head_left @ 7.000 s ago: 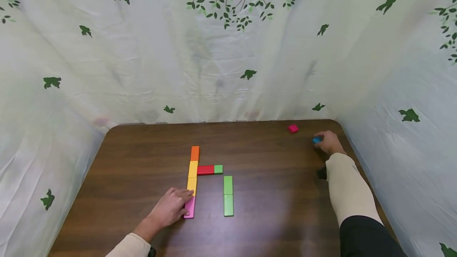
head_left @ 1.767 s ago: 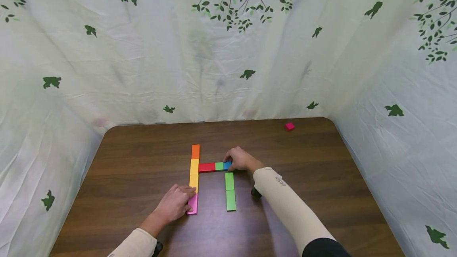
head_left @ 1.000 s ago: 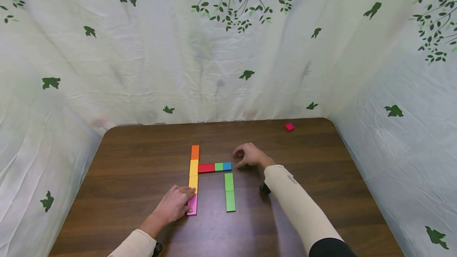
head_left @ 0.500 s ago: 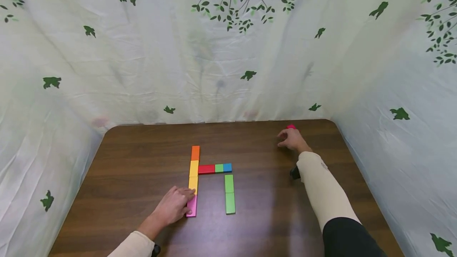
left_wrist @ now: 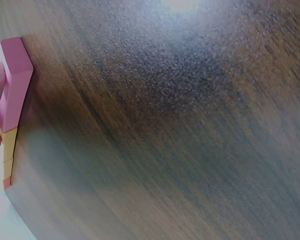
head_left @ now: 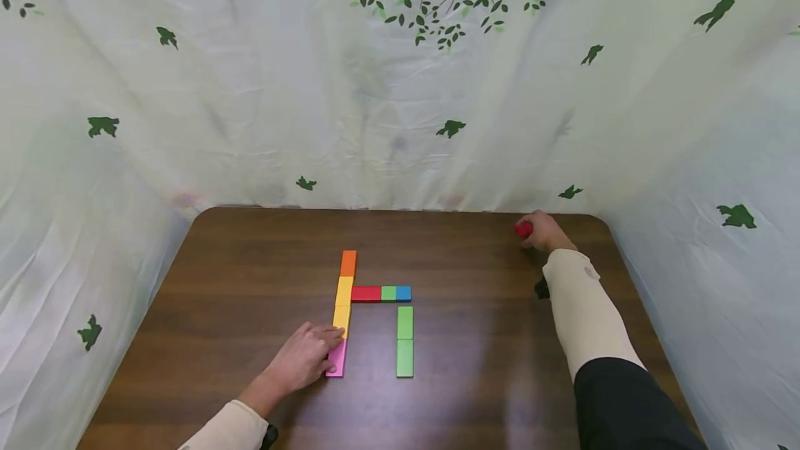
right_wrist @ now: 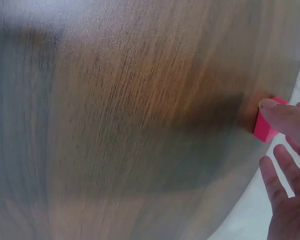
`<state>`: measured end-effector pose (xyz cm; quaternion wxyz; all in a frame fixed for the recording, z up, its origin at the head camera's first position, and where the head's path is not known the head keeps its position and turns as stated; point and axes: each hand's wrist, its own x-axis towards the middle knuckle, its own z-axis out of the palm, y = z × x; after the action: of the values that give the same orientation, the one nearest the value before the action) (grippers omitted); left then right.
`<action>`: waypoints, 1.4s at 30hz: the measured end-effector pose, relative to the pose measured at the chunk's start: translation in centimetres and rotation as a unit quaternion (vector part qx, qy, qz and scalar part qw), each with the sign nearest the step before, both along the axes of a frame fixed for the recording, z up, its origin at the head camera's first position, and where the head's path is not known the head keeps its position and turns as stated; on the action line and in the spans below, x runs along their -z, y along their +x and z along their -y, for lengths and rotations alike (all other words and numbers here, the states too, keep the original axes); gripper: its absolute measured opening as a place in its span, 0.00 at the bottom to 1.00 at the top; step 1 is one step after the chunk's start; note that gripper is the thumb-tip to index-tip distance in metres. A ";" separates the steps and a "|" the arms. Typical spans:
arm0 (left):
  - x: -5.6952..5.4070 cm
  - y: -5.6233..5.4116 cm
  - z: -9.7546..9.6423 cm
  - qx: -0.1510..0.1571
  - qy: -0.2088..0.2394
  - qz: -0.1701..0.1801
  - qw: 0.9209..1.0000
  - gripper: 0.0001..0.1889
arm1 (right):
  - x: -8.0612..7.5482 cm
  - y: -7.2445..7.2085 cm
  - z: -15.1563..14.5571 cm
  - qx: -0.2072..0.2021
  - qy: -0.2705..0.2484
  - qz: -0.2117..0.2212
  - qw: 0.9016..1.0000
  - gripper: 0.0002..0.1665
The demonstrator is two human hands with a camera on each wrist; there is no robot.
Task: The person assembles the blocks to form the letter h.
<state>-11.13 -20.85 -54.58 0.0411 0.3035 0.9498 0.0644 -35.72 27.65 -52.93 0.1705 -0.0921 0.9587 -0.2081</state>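
Observation:
At the far right of the table, my right hand has thumb and fingers around a pinkish-red block. In the right wrist view the thumb lies against this block, and the other fingers are spread below it. My left hand rests with relaxed fingers on the near end of a block row, touching the pink block and the edge of a yellow block. The left wrist view shows the thumb at the side of the pink block.
The row continues with another yellow block and an orange block. Branching right from it are a red block, a small green block and a blue block. Two longer green blocks lie below. A hanging sheet borders the brown table.
My right hand set the blue block beside the small green one, let go, and moved to the far right onto the pinkish-red block. My left hand has stayed at the pink block.

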 end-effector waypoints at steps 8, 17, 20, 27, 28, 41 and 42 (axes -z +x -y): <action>-0.5 -0.2 -0.2 0.002 -0.005 0.009 1.000 0.21 | 0.0 0.1 -0.5 -0.010 0.023 -0.002 1.000 0.31; -0.7 -0.3 -0.2 -0.001 -0.014 0.018 1.000 0.23 | 0.3 0.9 -0.6 0.008 0.010 0.007 1.000 0.28; -0.7 -0.3 -0.2 0.000 -0.012 0.016 1.000 0.23 | 0.6 1.0 -0.8 0.002 0.010 0.004 1.000 0.26; -0.7 -0.3 -0.1 0.002 -0.014 0.014 1.000 0.23 | 0.6 1.4 -0.7 0.009 0.004 0.019 1.000 0.23; -0.7 -0.3 -0.1 0.002 -0.015 0.013 1.000 0.23 | 0.5 1.4 -0.6 0.013 0.004 0.023 1.000 0.23; -0.4 0.0 0.0 0.001 -0.017 0.001 1.000 0.22 | 0.6 1.9 0.5 0.016 -0.022 0.031 0.999 0.21; -0.4 0.1 0.0 0.000 -0.016 0.001 1.000 0.22 | 0.6 2.0 0.7 0.012 -0.024 0.031 0.999 0.21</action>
<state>-11.08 -20.88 -54.21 0.0473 0.3030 0.9506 0.0492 -33.75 26.94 -53.52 0.1951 -0.0777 0.9489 -0.2355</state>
